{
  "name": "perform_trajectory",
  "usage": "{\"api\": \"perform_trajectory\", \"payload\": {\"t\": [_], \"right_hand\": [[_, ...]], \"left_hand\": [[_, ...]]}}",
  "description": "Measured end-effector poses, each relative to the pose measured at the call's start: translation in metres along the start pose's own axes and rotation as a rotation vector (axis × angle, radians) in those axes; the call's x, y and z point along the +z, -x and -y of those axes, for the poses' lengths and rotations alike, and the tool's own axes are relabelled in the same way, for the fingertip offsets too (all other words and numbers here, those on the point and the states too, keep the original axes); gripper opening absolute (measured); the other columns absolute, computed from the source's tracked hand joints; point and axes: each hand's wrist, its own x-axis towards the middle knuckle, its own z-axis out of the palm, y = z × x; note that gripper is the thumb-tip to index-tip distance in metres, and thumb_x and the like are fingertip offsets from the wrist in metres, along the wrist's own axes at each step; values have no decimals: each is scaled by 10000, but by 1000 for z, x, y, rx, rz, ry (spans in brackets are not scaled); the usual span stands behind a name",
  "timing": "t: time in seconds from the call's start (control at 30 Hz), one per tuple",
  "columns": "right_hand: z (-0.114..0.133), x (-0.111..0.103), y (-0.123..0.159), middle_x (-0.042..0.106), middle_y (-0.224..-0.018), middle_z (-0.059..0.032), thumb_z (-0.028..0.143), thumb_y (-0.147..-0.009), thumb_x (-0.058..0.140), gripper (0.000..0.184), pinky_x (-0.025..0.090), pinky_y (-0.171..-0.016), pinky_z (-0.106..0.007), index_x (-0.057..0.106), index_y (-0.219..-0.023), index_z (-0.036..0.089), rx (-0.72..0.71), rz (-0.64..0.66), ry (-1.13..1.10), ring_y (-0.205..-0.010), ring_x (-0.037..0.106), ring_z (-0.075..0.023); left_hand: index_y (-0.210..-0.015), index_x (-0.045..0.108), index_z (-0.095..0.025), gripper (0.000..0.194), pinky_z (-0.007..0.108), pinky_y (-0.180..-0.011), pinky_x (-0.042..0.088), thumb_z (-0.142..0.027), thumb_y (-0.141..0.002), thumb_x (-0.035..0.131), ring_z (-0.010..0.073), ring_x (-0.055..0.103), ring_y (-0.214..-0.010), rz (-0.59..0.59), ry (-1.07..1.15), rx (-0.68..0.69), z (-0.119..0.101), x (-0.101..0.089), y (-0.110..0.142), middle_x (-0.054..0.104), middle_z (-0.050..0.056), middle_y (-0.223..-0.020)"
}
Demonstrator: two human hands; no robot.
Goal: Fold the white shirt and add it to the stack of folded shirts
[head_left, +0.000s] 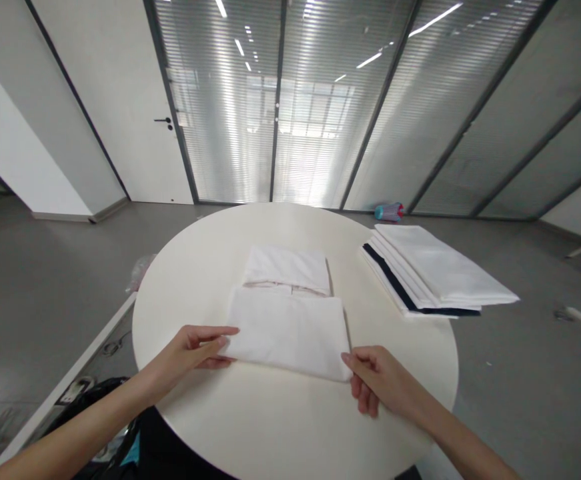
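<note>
A folded white garment [290, 313] lies in the middle of a round white table [210, 267]. Its near half is doubled over the far half. My left hand [197, 347] pinches the near left corner of the garment, thumb on top and fingers under the edge. My right hand [377, 377] grips the near right corner with its fingers curled. Both hands rest low at the table surface.
A stack of folded cloths [430, 277], white with one dark layer, sits at the table's right side. A small teal and pink bottle [389, 212] lies on the grey floor behind the table. Glass walls with blinds and a white door [135, 100] stand beyond.
</note>
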Motion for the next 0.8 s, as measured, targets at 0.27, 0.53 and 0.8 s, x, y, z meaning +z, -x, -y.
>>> {"api": "perform_trajectory", "payload": {"t": [0.27,0.53,0.8], "right_hand": [[5,10,0,612,-549,-7,627,-796,541,444,337,-314,-193,444,-666,213,30,-66,108,-390,583,-125],[34,-17,6,648,-665,-47,501,-885,571,369,427,-575,-289,519,-651,220,-235,-443,722,-613,597,-178],[46,20,-38,301,-1595,-170,573,-979,425,674,277,-1189,-502,410,-1490,134,-894,-157,973,-1493,236,-291]], "left_hand": [[-1124,764,-162,597,300,-649,605,-553,-677,817,192,692,-686,-7,-153,41,0,-1,-4,702,27,-703],[-1091,769,-244,407,239,-494,458,-544,-871,603,140,600,-509,-162,-850,350,-41,-5,6,726,53,-846],[-1466,472,-200,514,484,-1186,284,-443,-1020,394,281,344,-1450,98,-1250,941,-45,46,-56,440,116,-1534]]}}
